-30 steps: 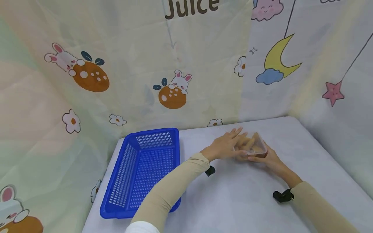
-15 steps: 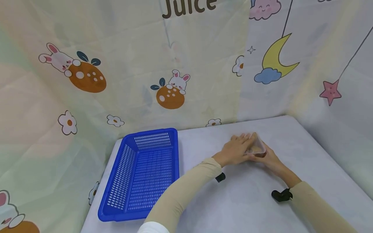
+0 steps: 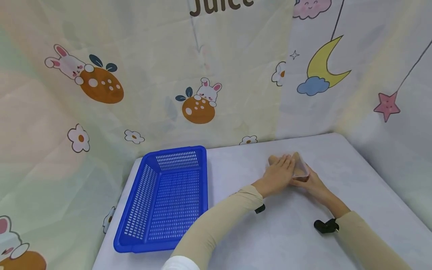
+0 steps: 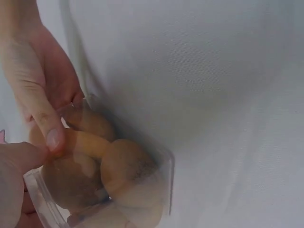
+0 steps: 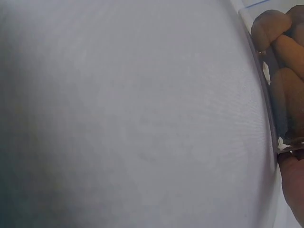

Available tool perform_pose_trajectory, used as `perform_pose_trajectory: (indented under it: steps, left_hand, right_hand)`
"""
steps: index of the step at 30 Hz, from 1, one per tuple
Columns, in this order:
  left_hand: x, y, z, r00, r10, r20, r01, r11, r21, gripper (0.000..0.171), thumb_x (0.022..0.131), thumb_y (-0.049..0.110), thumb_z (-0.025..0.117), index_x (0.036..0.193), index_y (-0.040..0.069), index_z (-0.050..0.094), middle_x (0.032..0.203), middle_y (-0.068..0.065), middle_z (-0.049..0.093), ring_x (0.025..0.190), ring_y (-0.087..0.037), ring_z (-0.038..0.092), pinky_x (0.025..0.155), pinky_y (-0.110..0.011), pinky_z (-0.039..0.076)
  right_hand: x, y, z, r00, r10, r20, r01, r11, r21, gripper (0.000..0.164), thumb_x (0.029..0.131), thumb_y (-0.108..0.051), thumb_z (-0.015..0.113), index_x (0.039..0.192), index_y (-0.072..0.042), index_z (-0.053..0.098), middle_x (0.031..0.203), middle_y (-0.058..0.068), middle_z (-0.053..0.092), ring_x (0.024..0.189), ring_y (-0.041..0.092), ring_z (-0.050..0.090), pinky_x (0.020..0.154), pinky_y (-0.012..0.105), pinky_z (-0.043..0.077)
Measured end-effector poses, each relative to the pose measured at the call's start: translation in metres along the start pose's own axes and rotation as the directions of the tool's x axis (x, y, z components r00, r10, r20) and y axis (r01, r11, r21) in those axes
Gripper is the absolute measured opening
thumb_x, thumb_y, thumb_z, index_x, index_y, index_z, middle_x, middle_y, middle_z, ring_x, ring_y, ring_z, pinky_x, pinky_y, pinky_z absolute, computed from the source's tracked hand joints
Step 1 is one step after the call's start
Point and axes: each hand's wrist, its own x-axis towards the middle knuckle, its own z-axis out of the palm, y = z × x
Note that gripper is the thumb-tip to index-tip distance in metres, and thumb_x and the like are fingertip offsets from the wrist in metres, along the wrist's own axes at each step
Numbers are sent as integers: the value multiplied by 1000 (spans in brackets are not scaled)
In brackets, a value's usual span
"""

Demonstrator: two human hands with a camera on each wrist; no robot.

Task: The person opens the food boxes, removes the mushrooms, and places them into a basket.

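Note:
A clear plastic box (image 3: 302, 171) holds several tan-brown rounded pieces (image 4: 128, 166) that look like mushrooms. It is at the back right of the table. My right hand (image 3: 315, 185) grips the box at its near right corner, with the thumb over the rim. My left hand (image 3: 277, 177) lies across the top of the box, fingers straight and together over the pieces. In the left wrist view, the left thumb (image 4: 19, 156) is close to the right thumb by the box's edge. The left fingertips' undersides are hidden.
A blue perforated plastic basket (image 3: 175, 202) stands on the left of the white-covered table (image 3: 276, 232), its near right corner behind the left sleeve (image 3: 216, 221). A printed cloth (image 3: 236, 75) hangs behind the table and along its sides.
My left hand has moved right and slightly nearer, from the box's left side to over its top. The right hand and the box have barely moved; the head view has shifted slightly.

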Motion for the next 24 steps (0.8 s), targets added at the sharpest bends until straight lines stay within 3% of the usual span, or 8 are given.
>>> perform_pose_trajectory:
  steps: [8,12,15,24]
  left_hand:
    - [4,4,4,999,42,-32,-36,982,184,58,109,36,35,157,5,25,162,-11,26,148,-24,23,121,-35,18]
    - [0,4,8,988,80,-134,-44,967,252,53,109,37,36,154,8,37,157,-8,37,143,-22,36,118,-36,28]
    - [-2,4,11,978,94,-185,-41,960,275,53,109,38,35,152,9,42,154,-8,41,140,-22,41,115,-36,33]
    - [-3,2,10,977,103,-188,-40,949,312,55,109,42,32,151,8,43,153,-9,44,138,-21,44,113,-35,37]
  right_hand:
    - [0,4,-5,1000,-12,3,12,999,-44,96,94,-2,68,159,-5,-2,158,33,14,121,-9,40,94,8,39]
    - [-2,8,-5,1000,-4,10,5,999,-40,90,95,-2,66,157,3,0,155,36,18,120,-12,39,95,6,38]
    - [-2,10,-4,1000,0,17,1,999,-43,88,96,-2,65,156,6,2,153,37,20,117,-14,40,94,6,38]
    - [0,9,-3,999,7,35,-6,999,-36,88,97,-3,64,156,6,0,155,36,19,118,-13,39,94,6,38]
